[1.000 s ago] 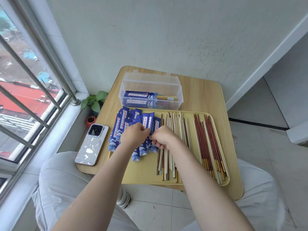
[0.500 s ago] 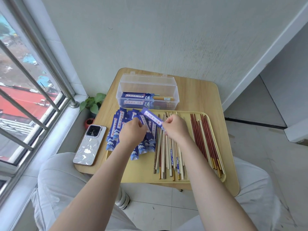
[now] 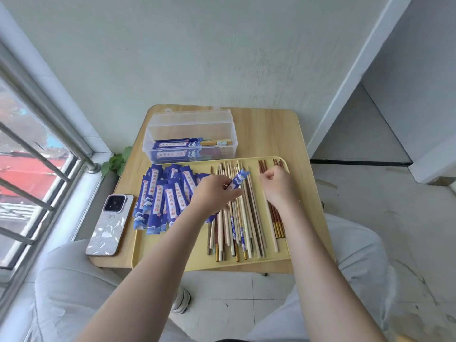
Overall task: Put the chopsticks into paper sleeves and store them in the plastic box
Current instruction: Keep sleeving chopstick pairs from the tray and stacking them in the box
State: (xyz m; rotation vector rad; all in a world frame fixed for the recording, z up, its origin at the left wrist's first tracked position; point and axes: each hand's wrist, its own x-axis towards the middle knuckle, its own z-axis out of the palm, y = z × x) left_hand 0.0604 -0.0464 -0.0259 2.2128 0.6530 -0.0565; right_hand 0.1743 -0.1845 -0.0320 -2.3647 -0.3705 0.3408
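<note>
On the table (image 3: pixel 271 134), the left hand (image 3: pixel 214 193) pinched a sleeve (image 3: pixel 238 179), ready for filling; the right hand (image 3: pixel 277 186) curled over chopsticks (image 3: pixel 275 218), maybe picking.

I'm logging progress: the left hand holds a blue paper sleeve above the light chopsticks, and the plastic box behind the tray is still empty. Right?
Not quite. The head view shows the plastic box already holding sleeved chopsticks. The rest stands: the left hand holds the blue paper sleeve.

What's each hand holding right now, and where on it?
The left hand pinches one blue paper sleeve at its lower end; the upper end sticks out free. The right hand is curled over the dark red chopsticks; whether it grips any cannot be told.
</note>
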